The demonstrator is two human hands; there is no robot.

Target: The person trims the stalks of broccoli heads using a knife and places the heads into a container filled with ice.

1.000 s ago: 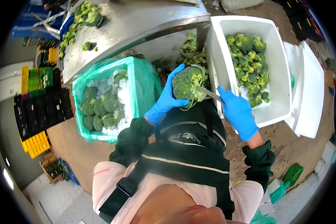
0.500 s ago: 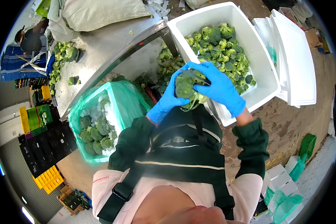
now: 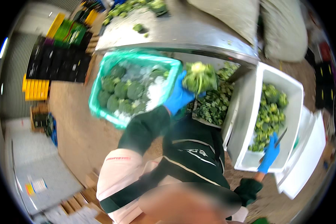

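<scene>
My left hand [image 3: 178,98], in a blue glove, grips a broccoli head [image 3: 199,77] and holds it up next to the green lined crate [image 3: 100,112] of broccoli heads and ice. Off to the right, my right hand [image 3: 269,154], also gloved in blue, holds a knife [image 3: 280,137] over the near end of the white foam box [image 3: 242,123], which is filled with cut broccoli florets [image 3: 268,115].
Leafy trimmings [image 3: 212,104] lie heaped under the steel table [image 3: 183,33], between crate and box. Loose broccoli pieces and pale sacks [image 3: 283,30] rest on the table. Black, yellow and green crates [image 3: 56,41] stack at the left. The box lid [image 3: 306,164] leans at the right.
My hands have parted. The right hand with the knife has dropped to the white box, and the left has carried the broccoli head toward the green crate. The view swung left.
</scene>
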